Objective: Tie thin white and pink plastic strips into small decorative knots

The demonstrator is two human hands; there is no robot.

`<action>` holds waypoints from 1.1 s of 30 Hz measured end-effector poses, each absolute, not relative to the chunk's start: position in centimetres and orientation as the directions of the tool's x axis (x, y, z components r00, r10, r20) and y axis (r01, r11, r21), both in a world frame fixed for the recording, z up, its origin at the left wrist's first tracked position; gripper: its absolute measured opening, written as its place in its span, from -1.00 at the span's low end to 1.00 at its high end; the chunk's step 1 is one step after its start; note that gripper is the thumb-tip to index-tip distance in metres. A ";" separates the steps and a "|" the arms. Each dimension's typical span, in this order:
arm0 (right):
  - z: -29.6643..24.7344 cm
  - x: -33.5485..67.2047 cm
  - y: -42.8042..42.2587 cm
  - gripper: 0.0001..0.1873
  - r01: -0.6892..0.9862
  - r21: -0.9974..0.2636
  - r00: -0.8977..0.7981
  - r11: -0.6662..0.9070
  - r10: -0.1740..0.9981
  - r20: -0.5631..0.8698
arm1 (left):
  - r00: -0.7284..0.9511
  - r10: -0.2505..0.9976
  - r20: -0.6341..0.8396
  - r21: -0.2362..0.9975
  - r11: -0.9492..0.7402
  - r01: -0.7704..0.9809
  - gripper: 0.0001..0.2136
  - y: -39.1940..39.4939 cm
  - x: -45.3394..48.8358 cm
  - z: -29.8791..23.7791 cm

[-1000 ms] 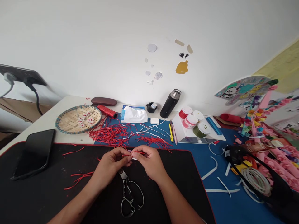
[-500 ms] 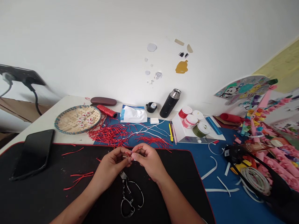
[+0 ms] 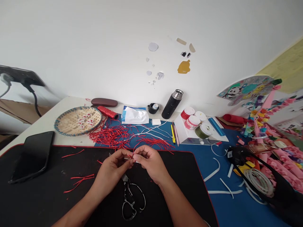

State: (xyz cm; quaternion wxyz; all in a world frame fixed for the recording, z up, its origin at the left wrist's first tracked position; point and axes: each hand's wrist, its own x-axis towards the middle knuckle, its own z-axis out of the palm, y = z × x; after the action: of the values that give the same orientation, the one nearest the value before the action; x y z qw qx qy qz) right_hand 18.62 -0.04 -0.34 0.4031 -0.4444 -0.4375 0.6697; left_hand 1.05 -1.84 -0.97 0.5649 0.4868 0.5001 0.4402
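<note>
My left hand [image 3: 115,167] and my right hand [image 3: 149,163] meet fingertip to fingertip over the black mat [image 3: 180,189]. Both are closed in a pinch on a red cord [image 3: 133,153], a short end of which curves up between them. A small white piece shows under the fingers, too covered to name. Below the hands lies a pair of scissors [image 3: 129,201], its blades partly hidden by my left hand. Just beyond is a pile of red cord pieces [image 3: 111,135], and several short cords [image 3: 81,180] rest on the mat at the left.
A woven basket [image 3: 63,121] holding small red-and-white pieces stands at the back left, above a black phone [image 3: 33,156]. Along the wall are a red thread spool [image 3: 107,112], tissues [image 3: 136,116], a black flask [image 3: 172,104] and ribbon rolls [image 3: 192,123]. Pink paper flowers [image 3: 284,165] crowd the right.
A red cord end now stands up in a curve between my fingertips. Both hands stay in nearly the same place, and the view has shifted very slightly.
</note>
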 end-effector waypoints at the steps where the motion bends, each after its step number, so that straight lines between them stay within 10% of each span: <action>1: -0.4 18.6 0.0 -0.79 -0.146 -0.948 -0.279 -0.283 0.931 -0.235 | 0.110 0.985 -0.136 0.991 0.136 0.008 -0.83 -1.9 1.1 -0.9; 33: 0.2 18.7 -0.1 -0.79 0.181 -0.983 -0.331 0.020 0.943 -0.042 | 0.117 0.990 -0.076 0.984 0.056 0.170 -0.60 -2.1 0.7 -1.1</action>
State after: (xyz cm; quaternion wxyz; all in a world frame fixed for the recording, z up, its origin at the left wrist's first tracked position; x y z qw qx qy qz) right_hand 18.69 -0.13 0.17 0.3574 -0.4545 -0.6182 0.5325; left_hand 0.74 -2.08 -1.09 0.5025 0.5530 0.5246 0.4080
